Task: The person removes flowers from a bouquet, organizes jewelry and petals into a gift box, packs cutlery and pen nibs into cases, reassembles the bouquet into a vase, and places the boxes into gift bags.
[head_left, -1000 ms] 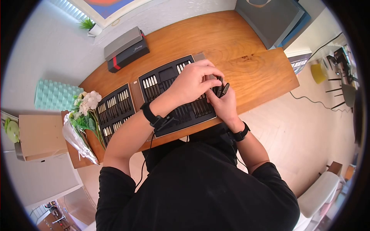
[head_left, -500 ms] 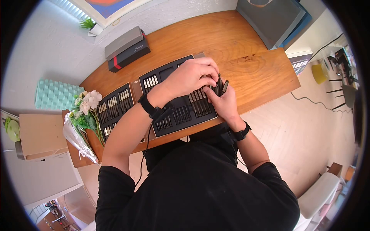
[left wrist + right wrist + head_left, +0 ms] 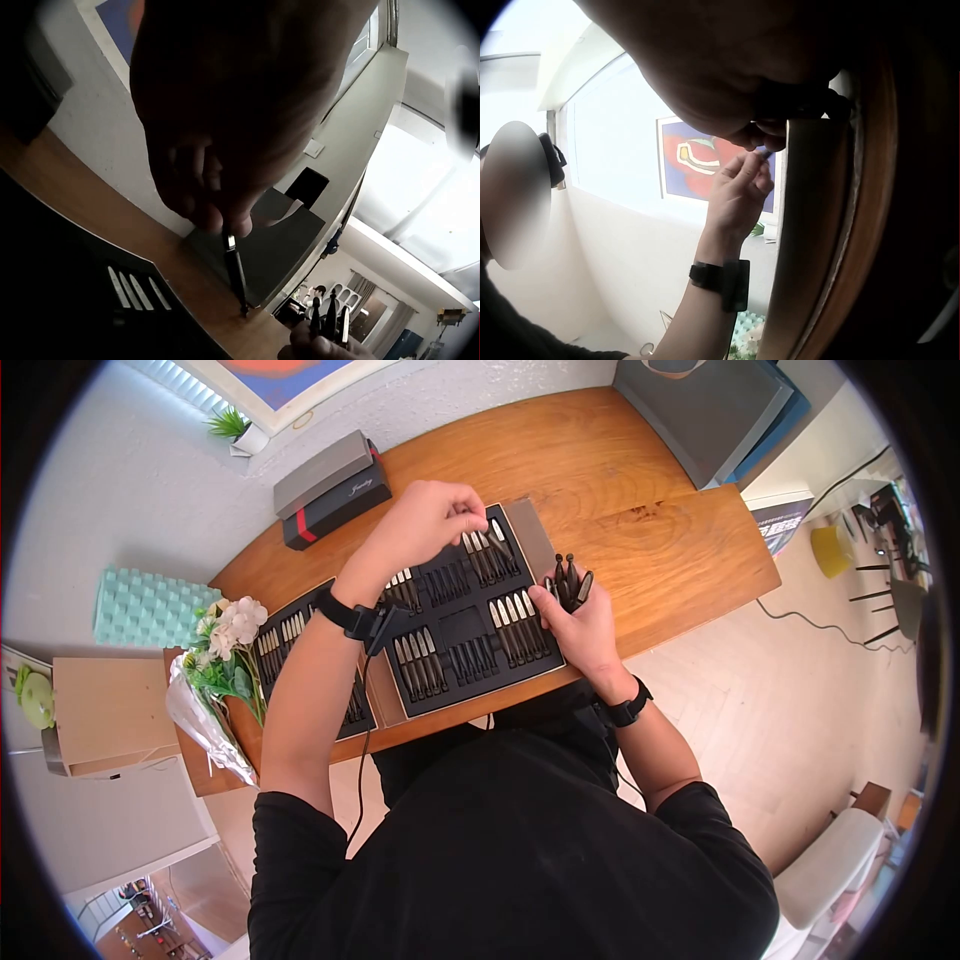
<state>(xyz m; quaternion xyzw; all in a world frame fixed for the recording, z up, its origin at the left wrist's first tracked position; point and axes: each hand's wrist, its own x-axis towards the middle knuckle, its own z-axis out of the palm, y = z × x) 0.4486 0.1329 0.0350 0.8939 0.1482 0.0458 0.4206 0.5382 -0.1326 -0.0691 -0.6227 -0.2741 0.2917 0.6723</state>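
In the head view my left hand point(image 3: 428, 523) is above the upper right group of the right tray point(image 3: 440, 705), pinching a slender dark piece point(image 3: 235, 274) by its silvery end; its dark end hangs down in the left wrist view. Several similar dark pieces point(image 3: 572, 582) stand up from my right hand point(image 3: 584, 628), whose fingers are curled round them beside the tray's right edge. Rows of dark pieces with pale pointed tips point(image 3: 516, 628) lie in the tray's compartments. The right wrist view shows the left hand point(image 3: 739, 195) with thumb and fingertips together.
A second tray point(image 3: 268, 645) of similar pieces lies left, partly behind my left arm. Beyond are a grey-black box with a red band point(image 3: 332, 490) and a large grey bag point(image 3: 700, 415). Flowers point(image 3: 235, 622) and a mint textured block point(image 3: 150, 605) are at the left.
My left hand has moved left and away from my right hand, with one piece in its fingertips, uncovering more of the tray. My right hand has stayed nearly still, holding its pieces.
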